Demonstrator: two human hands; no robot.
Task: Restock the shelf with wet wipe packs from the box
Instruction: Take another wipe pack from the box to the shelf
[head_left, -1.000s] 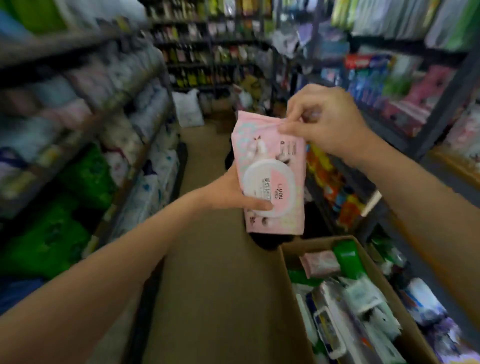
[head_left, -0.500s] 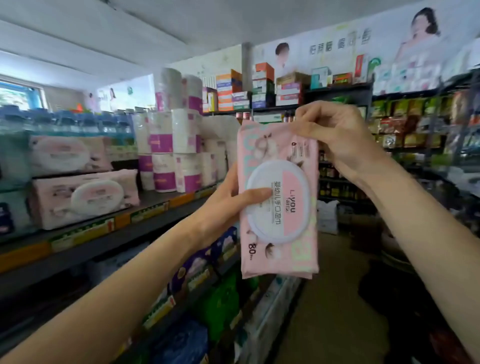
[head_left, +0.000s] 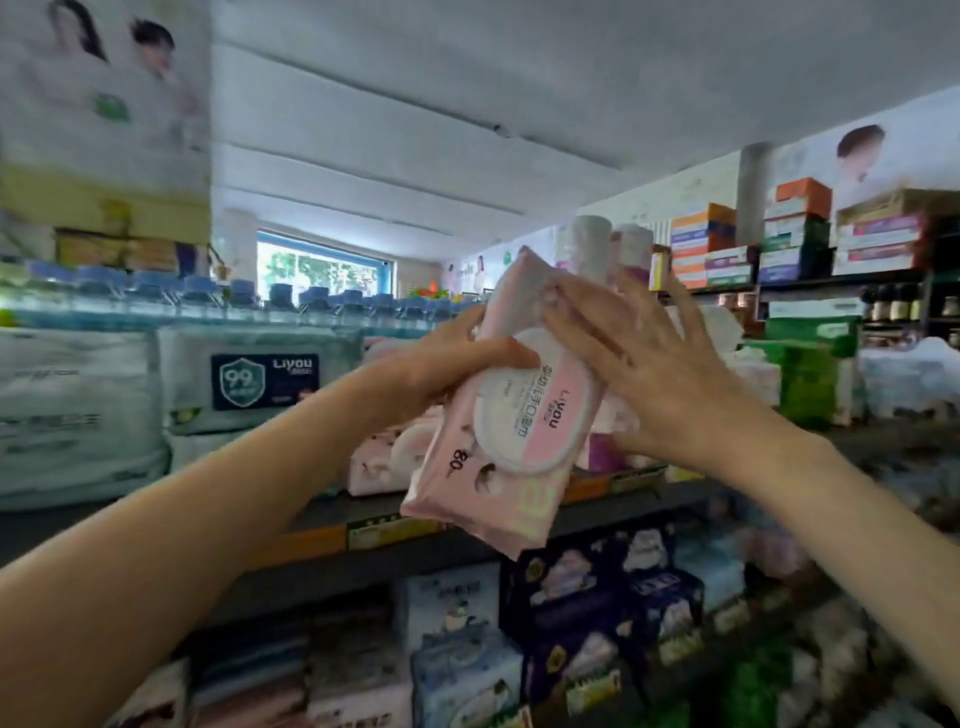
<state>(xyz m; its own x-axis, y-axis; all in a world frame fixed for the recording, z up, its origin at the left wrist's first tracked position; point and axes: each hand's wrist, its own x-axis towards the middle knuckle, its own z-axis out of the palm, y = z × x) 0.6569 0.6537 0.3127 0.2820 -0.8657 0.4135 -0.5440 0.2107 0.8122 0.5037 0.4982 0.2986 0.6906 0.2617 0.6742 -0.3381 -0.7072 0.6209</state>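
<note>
While we are lifting the pink wet wipe pack (head_left: 511, 415) toward the shelf (head_left: 363, 525), our left hand (head_left: 447, 364) is gripping its side and our right hand (head_left: 649, 374) is pressing it with fingers spread flat. Next, we judge, comes sliding it beside the pink packs (head_left: 384, 462) already there.

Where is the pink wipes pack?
Middle of the head view: the pink wipes pack is between the left hand and right hand, before the shelf.

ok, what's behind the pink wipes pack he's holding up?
Behind the pink wipes pack: more pink packs on the shelf, and white-and-purple paper rolls showing above and right of it. What sits directly behind it is covered by the pack and the right hand.
</note>
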